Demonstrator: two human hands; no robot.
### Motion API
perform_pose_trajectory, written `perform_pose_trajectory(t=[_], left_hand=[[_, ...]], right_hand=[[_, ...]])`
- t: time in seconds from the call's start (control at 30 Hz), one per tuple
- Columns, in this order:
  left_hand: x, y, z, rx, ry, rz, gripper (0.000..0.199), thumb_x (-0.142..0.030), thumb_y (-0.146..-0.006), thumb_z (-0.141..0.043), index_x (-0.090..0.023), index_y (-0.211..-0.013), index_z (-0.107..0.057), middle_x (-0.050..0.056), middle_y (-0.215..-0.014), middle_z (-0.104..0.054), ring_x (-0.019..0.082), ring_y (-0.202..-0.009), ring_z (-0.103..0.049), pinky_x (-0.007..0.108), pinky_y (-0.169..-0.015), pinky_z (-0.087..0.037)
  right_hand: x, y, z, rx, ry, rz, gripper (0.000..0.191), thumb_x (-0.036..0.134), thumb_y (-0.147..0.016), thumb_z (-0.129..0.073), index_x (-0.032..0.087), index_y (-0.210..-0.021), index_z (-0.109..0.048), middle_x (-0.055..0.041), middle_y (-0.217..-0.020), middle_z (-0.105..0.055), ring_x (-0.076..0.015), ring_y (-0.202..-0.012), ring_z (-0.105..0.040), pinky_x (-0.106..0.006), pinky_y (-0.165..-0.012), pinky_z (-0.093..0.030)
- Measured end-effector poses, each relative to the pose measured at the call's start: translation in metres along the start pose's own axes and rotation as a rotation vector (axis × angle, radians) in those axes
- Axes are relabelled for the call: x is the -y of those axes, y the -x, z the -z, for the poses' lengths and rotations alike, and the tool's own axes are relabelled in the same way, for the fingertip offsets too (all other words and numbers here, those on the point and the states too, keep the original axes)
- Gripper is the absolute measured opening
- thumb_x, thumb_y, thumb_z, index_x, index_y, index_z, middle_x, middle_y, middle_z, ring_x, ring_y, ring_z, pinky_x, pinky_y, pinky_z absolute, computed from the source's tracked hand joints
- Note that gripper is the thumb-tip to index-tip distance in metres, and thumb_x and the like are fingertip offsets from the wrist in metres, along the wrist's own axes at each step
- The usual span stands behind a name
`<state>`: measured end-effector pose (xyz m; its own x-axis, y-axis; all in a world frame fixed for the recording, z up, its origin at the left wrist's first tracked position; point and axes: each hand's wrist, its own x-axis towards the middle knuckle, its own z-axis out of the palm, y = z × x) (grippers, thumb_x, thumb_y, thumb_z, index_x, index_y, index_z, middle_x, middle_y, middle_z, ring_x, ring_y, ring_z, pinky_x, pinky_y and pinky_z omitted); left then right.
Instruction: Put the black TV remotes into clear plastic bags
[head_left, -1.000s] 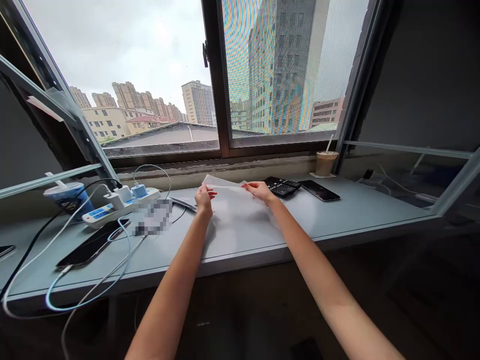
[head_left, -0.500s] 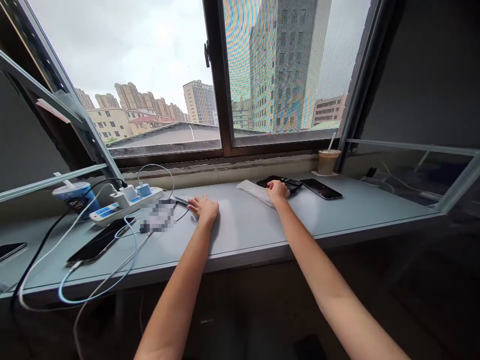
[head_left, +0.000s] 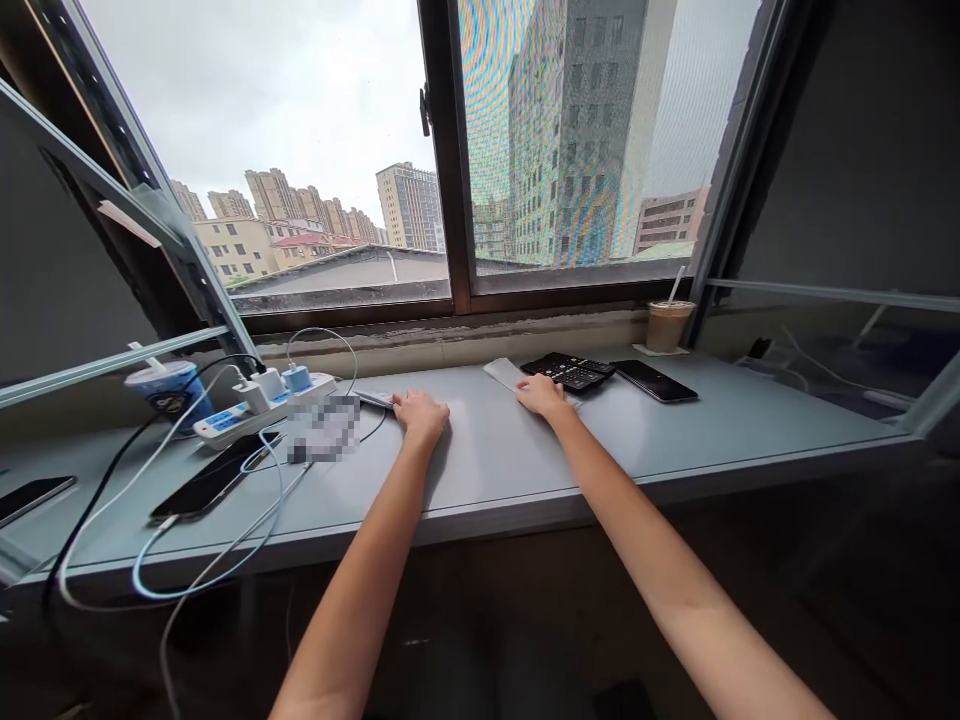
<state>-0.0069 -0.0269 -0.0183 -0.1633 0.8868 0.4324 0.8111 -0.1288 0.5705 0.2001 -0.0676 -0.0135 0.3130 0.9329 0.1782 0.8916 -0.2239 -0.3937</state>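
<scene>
My left hand (head_left: 421,412) rests on the desk with its fingers closed at the right end of a thin, flat grey object (head_left: 373,399), whose kind I cannot make out. My right hand (head_left: 541,394) bends its fingers down onto a whitish, see-through plastic sleeve (head_left: 501,373). The hand covers the sleeve's middle, and a strip shows past the wrist. Just behind and right of this hand lies a black calculator-like device with keys (head_left: 581,374). A black phone (head_left: 654,380) lies flat to its right.
A white power strip (head_left: 217,428) with plugged chargers stands at the left beside a blue cup (head_left: 169,385). Cables loop over the desk's front edge around another phone (head_left: 206,485). A drink cup with a straw (head_left: 669,325) stands at the back right, below the window.
My right hand has drawn left and slightly toward me, off the front of the keyed device, uncovering more of its keys. My left hand stays at the grey object. The view has shifted slightly.
</scene>
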Motion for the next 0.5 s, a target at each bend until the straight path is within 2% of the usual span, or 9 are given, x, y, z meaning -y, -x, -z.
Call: perform_pose_trajectory(t=[0.1, 0.23, 0.33, 0.4, 0.5], left_hand=[[-0.006, 0.004, 0.003, 0.088, -0.080, -0.043, 0.009, -0.022, -0.054, -0.064, -0.017, -0.062, -0.061, 0.019, -0.092, -0.061, 0.042, -0.112, -0.041, 0.046, -0.090, -0.031], [-0.011, 0.008, 0.005, 0.191, -0.111, -0.151, 0.022, -0.021, -0.059, -0.058, -0.019, -0.080, -0.066, 0.015, -0.092, -0.063, 0.035, -0.108, -0.046, 0.040, -0.087, -0.036], [-0.014, 0.010, 0.005, 0.244, -0.090, -0.227, 0.027, -0.020, -0.059, -0.057, -0.020, -0.085, -0.065, 0.012, -0.086, -0.063, 0.032, -0.105, -0.048, 0.037, -0.086, -0.037], [-0.016, 0.010, 0.005, 0.245, -0.062, -0.222, 0.029, -0.021, -0.058, -0.057, -0.021, -0.087, -0.064, 0.011, -0.089, -0.063, 0.031, -0.104, -0.048, 0.037, -0.087, -0.037], [-0.018, 0.012, 0.006, 0.250, -0.117, -0.174, 0.039, -0.023, -0.057, -0.058, -0.021, -0.095, -0.062, 0.014, -0.106, -0.058, 0.032, -0.110, -0.046, 0.040, -0.093, -0.033]], right_hand=[[0.000, 0.000, 0.001, 0.011, -0.004, -0.008, 0.033, 0.025, -0.082, -0.051, 0.022, -0.111, -0.064, -0.0119, -0.121, -0.055, -0.0273, -0.115, -0.046, -0.041, -0.093, -0.033], [-0.001, 0.000, 0.001, 0.018, -0.008, -0.006, 0.034, 0.024, -0.082, -0.050, 0.022, -0.113, -0.063, -0.0121, -0.124, -0.053, -0.0277, -0.116, -0.045, -0.042, -0.093, -0.034], [-0.001, 0.000, -0.001, 0.017, -0.006, 0.008, 0.034, 0.024, -0.083, -0.049, 0.021, -0.113, -0.063, -0.0123, -0.124, -0.053, -0.0275, -0.117, -0.045, -0.042, -0.094, -0.033], [0.000, -0.001, -0.002, 0.020, -0.009, 0.027, 0.033, 0.025, -0.082, -0.049, 0.021, -0.111, -0.064, -0.0117, -0.123, -0.054, -0.0275, -0.117, -0.044, -0.041, -0.094, -0.033], [0.003, 0.000, -0.003, 0.031, -0.021, 0.069, 0.031, 0.026, -0.080, -0.052, 0.024, -0.108, -0.066, -0.0093, -0.121, -0.056, -0.0270, -0.117, -0.045, -0.039, -0.094, -0.033]])
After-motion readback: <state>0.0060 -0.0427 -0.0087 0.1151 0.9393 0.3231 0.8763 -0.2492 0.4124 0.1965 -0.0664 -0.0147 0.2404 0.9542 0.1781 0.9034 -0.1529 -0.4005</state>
